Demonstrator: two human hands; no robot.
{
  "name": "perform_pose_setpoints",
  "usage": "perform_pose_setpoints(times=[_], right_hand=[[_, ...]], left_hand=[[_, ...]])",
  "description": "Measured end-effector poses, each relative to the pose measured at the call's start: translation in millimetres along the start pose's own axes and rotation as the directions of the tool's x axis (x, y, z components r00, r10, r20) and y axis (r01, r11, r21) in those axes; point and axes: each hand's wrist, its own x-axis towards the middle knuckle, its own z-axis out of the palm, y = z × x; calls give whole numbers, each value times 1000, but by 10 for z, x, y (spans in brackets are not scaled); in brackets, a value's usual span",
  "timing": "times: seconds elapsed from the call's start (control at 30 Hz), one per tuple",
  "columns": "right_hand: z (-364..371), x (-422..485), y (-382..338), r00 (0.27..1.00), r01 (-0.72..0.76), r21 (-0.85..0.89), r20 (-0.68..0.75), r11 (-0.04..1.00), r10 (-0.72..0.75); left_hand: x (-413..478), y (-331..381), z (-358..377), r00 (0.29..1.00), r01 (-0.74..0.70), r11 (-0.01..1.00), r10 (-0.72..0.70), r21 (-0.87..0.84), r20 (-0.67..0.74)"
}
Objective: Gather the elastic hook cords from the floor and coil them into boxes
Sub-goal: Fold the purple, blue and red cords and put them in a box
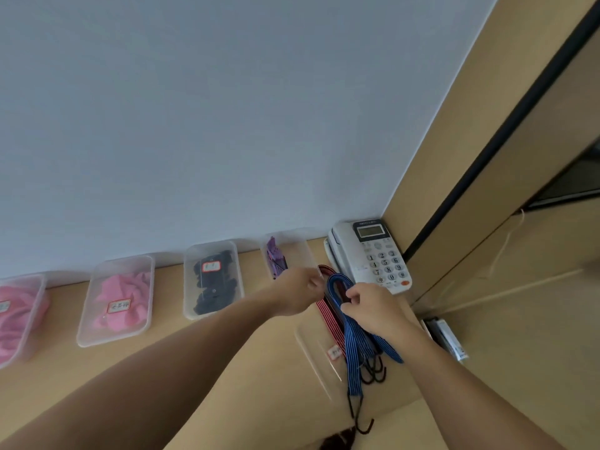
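Blue striped elastic cords [355,342] with black hooks [375,373] hang folded in a bundle, and my right hand [373,308] grips them near their looped top. Red striped cords [331,323] lie beneath them over a clear plastic box [316,358] on the wooden desk. My left hand [297,292] reaches in beside the loops, its fingers curled at the cords' upper end; what it holds is hidden.
Along the wall stand clear boxes: two with pink items [118,302], one with black items [212,280], one with purple cords [276,258]. A white desk phone [373,254] sits in the corner. A stapler-like object [446,337] lies at the right.
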Motion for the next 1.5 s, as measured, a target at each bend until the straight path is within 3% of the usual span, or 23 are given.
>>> perform_pose_setpoints(times=[0.27,0.43,0.6,0.67,0.73,0.83,0.93,1.2,1.27,1.37,1.5], right_hand=[[232,-258,236,987,-44,-200,145,979,74],[104,-205,274,987,-11,-198,155,980,42],[-354,-30,227,994,39,-32,102,999,-35],[-548,44,163,993,29,172,111,985,-49],[-699,82,82,989,30,383,121,923,-83],[-885,60,-49,990,81,558,47,826,-130],[-1035,4,-173,982,83,777,41,623,-182],[-1418,-203,-459,953,80,957,9,279,-304],[-1489,-231,-487,934,143,936,-20,321,-358],[-1547,-278,-516,919,275,819,-70,503,-389],[-1520,-292,-525,916,387,626,-177,677,-361]], left_hand=[[-146,171,224,998,40,999,-41,22,46],[-113,356,276,996,87,996,-87,4,21],[-116,576,250,991,117,993,-114,-35,66],[-134,686,210,984,156,984,-146,-89,102],[-160,814,148,974,204,963,-181,-176,137],[-229,990,2,964,230,915,-168,-331,205],[-334,1105,-160,977,176,891,-105,-418,187],[-502,1256,-499,997,62,918,-73,-392,-13],[-535,1302,-556,996,9,922,-41,-388,-76],[-601,1377,-616,991,-68,924,18,-377,-135],[-679,1461,-718,974,-167,831,54,-531,-220]])
